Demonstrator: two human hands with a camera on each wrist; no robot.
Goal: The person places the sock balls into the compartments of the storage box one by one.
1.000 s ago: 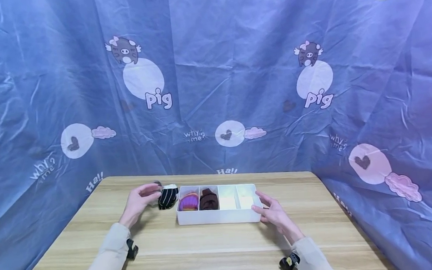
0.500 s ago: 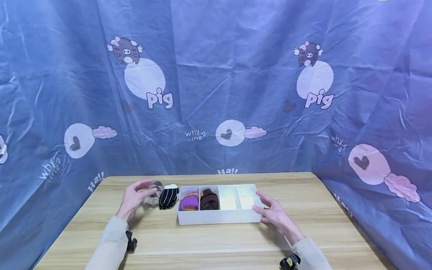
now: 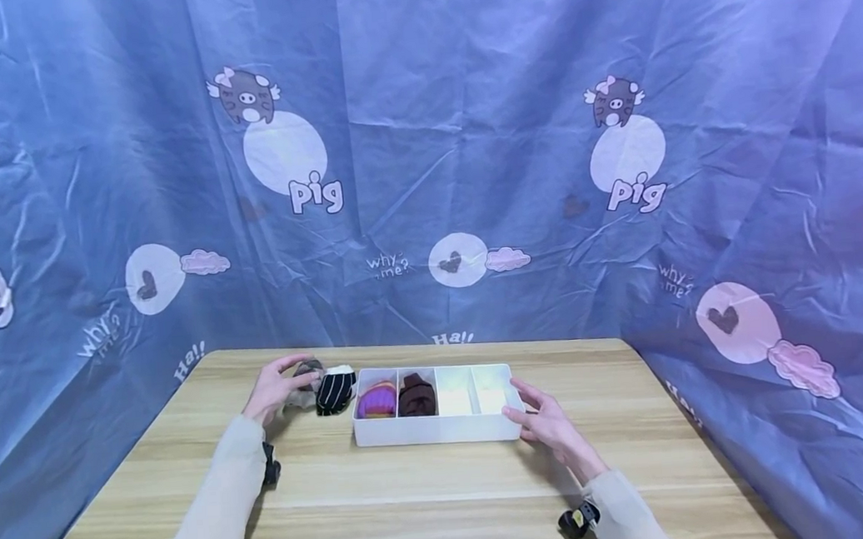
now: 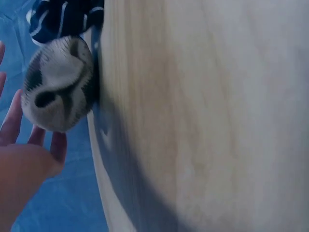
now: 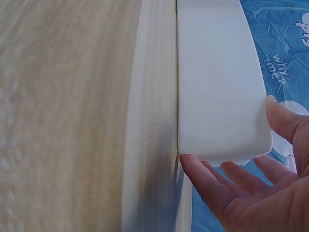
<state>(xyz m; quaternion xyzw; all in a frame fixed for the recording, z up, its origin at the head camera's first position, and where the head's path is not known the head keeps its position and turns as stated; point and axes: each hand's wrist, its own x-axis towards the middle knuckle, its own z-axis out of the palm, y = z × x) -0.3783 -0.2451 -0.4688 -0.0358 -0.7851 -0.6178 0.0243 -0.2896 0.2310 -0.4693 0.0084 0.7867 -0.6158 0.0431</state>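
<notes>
My left hand is at a balled grey patterned sock left of the box; in the left wrist view its loosely spread fingers lie beside and behind the grey sock. Against that sock sits a black sock with white stripes. A white divided box holds a purple and orange sock in its leftmost compartment and a dark brown sock in the one beside it. With thumb at the rim and fingertips against the end wall, my right hand holds the box's right end.
The two right compartments show bare white floors. A wood-grain table carries everything. Blue printed cloth hangs behind the table and along its sides.
My left hand has shifted slightly left and the grey sock, mostly hidden by the fingers a second ago, shows more. The right hand and box stay in place.
</notes>
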